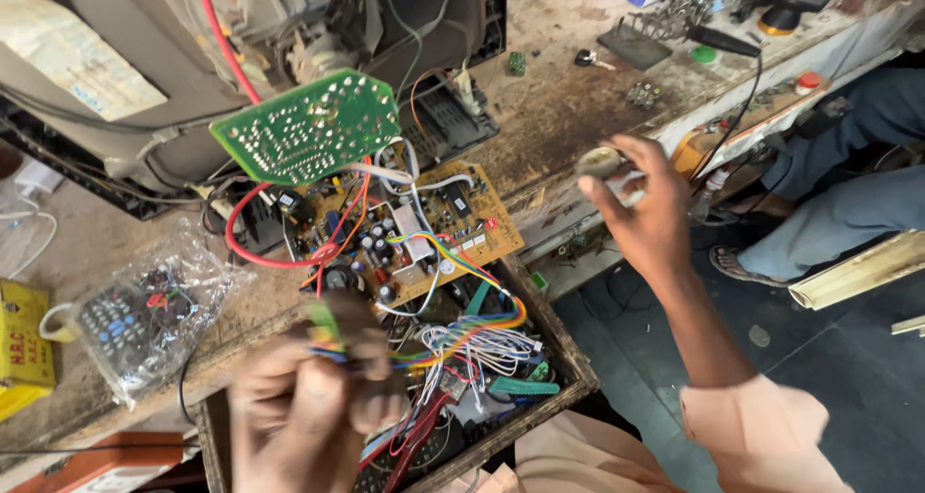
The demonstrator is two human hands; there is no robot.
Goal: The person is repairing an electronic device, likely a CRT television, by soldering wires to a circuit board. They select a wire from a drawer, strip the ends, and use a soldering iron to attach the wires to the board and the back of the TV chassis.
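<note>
Repair mid-way: television open, brown circuit board exposed, wiring loose. Left hand, blurred, clamps coloured wire bundle; right hand pinches small pale round object. Nothing reassembled.

The left hand is smeared by motion blur, so its grip on the bundle of coloured wires cannot be made out. The right hand partly covers a small pale round object whose kind is unclear. Another person's legs are cut off at the right edge. The remote inside the plastic bag is hazy.
</note>
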